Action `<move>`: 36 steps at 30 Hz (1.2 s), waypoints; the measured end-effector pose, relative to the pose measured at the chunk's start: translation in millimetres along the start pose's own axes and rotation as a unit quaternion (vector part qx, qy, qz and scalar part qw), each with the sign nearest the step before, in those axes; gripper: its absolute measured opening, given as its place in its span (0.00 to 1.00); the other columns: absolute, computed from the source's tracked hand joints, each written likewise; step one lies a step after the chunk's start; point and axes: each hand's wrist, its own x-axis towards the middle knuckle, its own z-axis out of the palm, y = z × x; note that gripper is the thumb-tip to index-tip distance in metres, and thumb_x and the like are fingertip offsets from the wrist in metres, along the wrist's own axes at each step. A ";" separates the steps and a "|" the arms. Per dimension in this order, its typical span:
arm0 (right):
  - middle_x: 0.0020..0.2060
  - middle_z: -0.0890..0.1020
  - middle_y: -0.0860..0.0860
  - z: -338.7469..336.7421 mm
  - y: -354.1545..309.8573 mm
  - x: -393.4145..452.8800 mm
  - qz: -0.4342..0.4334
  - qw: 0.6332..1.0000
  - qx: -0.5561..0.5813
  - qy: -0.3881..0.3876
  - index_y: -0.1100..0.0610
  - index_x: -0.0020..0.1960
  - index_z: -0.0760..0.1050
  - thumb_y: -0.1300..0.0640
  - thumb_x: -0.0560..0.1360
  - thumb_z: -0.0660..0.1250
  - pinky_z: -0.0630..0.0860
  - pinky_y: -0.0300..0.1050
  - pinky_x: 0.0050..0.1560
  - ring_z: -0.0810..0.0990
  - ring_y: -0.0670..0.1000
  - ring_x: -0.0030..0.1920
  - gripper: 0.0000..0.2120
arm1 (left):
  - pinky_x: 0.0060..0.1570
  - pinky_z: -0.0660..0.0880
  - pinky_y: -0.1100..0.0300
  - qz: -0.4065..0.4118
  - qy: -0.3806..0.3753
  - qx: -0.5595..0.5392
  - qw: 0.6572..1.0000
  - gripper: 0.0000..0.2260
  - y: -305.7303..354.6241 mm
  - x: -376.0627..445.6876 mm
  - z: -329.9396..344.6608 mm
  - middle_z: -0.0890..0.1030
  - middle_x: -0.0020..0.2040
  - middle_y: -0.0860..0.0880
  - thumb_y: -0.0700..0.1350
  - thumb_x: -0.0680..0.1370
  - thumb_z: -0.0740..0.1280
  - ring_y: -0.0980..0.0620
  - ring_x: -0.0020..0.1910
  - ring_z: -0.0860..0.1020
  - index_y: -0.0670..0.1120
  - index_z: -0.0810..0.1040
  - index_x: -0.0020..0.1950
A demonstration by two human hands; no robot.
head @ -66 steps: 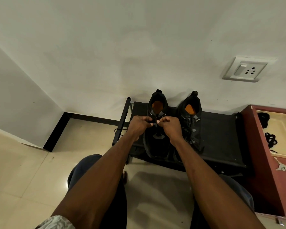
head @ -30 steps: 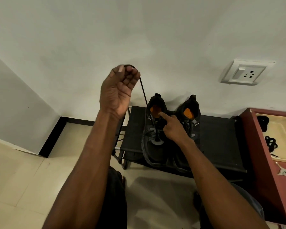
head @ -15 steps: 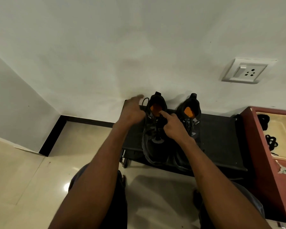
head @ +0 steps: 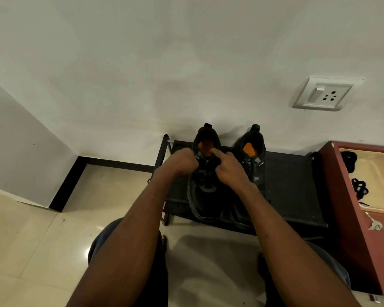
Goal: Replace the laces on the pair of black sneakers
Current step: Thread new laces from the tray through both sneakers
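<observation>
Left shoe (head: 203,191): stands on the rack (head: 293,187), heel to the wall, toe toward the person; both hands sit over its lace area, about midway along its length
Right shoe (head: 252,151): just beside the left shoe on the same rack, orange insole showing in its opening; no hand touches it
Left hand (head: 182,161): at the left edge of the left shoe's throat, fingers curled in toward the eyelets; it looks to be pinching something there, but whether that is lace or the shoe's upper I cannot tell
Right hand (head: 227,167): on the right side of the same throat, forefinger stretched out with its tip at the rim of the orange opening, the other fingers folded down against the tongue; what they hold, if anything, is covered by the hand
Lace: black on black and in shadow, so its run through the eyelets cannot be made out; a thin dark strand shows by the rack's left leg, near the floor
Spare laces (head: 360,188): dark bundles lying in the cream tray (head: 377,173) on the red cabinet (head: 353,240), well apart from the hands to the right
Cut off: the cabinet and tray run out of view at the right edge; the shoes' toes merge into the dark rack
</observation>
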 end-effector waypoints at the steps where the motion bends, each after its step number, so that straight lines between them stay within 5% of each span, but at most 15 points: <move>1: 0.67 0.69 0.58 -0.2 0.3 0.7 -0.001 1.000 0.003 0.002 0.43 0.77 0.62 0.63 0.78 0.54 0.77 0.56 0.54 0.76 0.61 0.50 0.30 | 0.47 0.77 0.50 0.003 0.005 -0.072 0.997 0.07 1.9 -3.4 -4.8 0.79 0.41 0.42 0.37 0.80 0.61 0.46 0.43 0.78 0.37 0.78 0.47; 5: 0.63 0.71 0.59 -0.1 0.6 0.9 -0.012 1.000 0.006 0.011 0.45 0.77 0.63 0.59 0.81 0.54 0.76 0.56 0.56 0.76 0.61 0.51 0.25 | 0.34 0.77 0.61 0.032 0.036 -0.382 0.923 0.06 10.7 -21.1 -27.1 0.78 0.36 0.45 0.32 0.80 0.61 0.52 0.33 0.76 0.42 0.73 0.54; 7: 0.63 0.71 0.59 -0.1 0.2 0.6 -0.012 1.000 0.004 0.009 0.45 0.77 0.63 0.58 0.81 0.54 0.76 0.56 0.55 0.76 0.60 0.51 0.24 | 0.36 0.77 0.60 0.054 0.056 -0.444 0.893 0.08 11.8 -22.3 -34.4 0.78 0.35 0.47 0.34 0.80 0.62 0.52 0.33 0.75 0.42 0.73 0.57; 10: 0.63 0.70 0.58 0.8 -0.7 0.6 -0.007 1.000 0.007 0.007 0.45 0.77 0.63 0.58 0.81 0.54 0.76 0.57 0.56 0.77 0.60 0.51 0.25 | 0.40 0.74 0.57 0.044 0.093 -0.247 0.963 0.05 3.6 -12.3 -24.6 0.78 0.41 0.49 0.45 0.79 0.69 0.54 0.37 0.76 0.44 0.77 0.51; 13: 0.64 0.70 0.59 0.3 -2.3 -0.2 -0.004 1.000 0.009 0.005 0.44 0.76 0.64 0.59 0.80 0.55 0.77 0.57 0.57 0.77 0.61 0.52 0.25 | 0.35 0.68 0.59 0.020 -0.033 -0.015 0.999 0.16 2.2 -7.7 -2.7 0.74 0.37 0.49 0.55 0.77 0.71 0.54 0.35 0.72 0.42 0.79 0.45; 16: 0.65 0.70 0.58 -2.4 -4.7 -0.8 0.012 1.000 0.013 -0.002 0.45 0.75 0.65 0.60 0.79 0.57 0.76 0.57 0.59 0.76 0.62 0.56 0.26 | 0.37 0.68 0.60 0.006 -0.055 -0.019 0.998 0.18 8.9 -7.4 8.9 0.74 0.40 0.48 0.55 0.76 0.73 0.52 0.40 0.73 0.40 0.79 0.51; 21: 0.64 0.70 0.58 -4.1 -5.3 -4.2 0.011 1.000 0.008 -0.007 0.45 0.76 0.64 0.61 0.78 0.57 0.76 0.57 0.59 0.76 0.63 0.55 0.28 | 0.36 0.71 0.61 -0.011 -0.040 0.003 0.999 0.07 10.0 -5.2 17.7 0.78 0.41 0.46 0.45 0.78 0.68 0.51 0.38 0.76 0.43 0.76 0.43; 24: 0.64 0.69 0.58 -4.2 -4.9 -3.7 0.008 1.000 0.013 -0.010 0.45 0.76 0.63 0.62 0.78 0.56 0.77 0.58 0.56 0.77 0.62 0.51 0.28 | 0.31 0.70 0.59 -0.044 0.034 -0.055 0.997 0.11 7.9 -1.3 15.3 0.74 0.34 0.47 0.40 0.78 0.63 0.52 0.31 0.72 0.44 0.71 0.34; 27: 0.66 0.68 0.58 -6.2 -6.4 -4.9 0.015 0.999 0.025 -0.020 0.44 0.76 0.63 0.59 0.78 0.56 0.78 0.58 0.55 0.77 0.61 0.50 0.27 | 0.38 0.81 0.57 -0.101 0.049 -0.298 0.948 0.10 9.2 -2.7 9.0 0.78 0.36 0.46 0.36 0.80 0.61 0.52 0.33 0.77 0.43 0.74 0.40; 33: 0.56 0.69 0.54 -18.8 -10.7 -6.1 0.040 0.993 0.072 -0.083 0.41 0.78 0.59 0.39 0.69 0.61 0.75 0.52 0.50 0.75 0.55 0.45 0.37 | 0.27 0.69 0.60 -0.033 0.030 -0.546 0.837 0.08 17.0 -16.1 -17.8 0.75 0.33 0.48 0.34 0.80 0.58 0.54 0.28 0.71 0.42 0.74 0.56; 36: 0.75 0.60 0.57 -20.6 -8.7 -7.6 0.039 0.993 0.054 -0.100 0.42 0.80 0.55 0.38 0.72 0.71 0.70 0.55 0.65 0.70 0.63 0.68 0.42 | 0.25 0.59 0.63 0.049 0.031 -0.609 0.791 0.07 21.4 -28.2 -42.4 0.72 0.34 0.49 0.36 0.80 0.60 0.55 0.27 0.65 0.41 0.74 0.56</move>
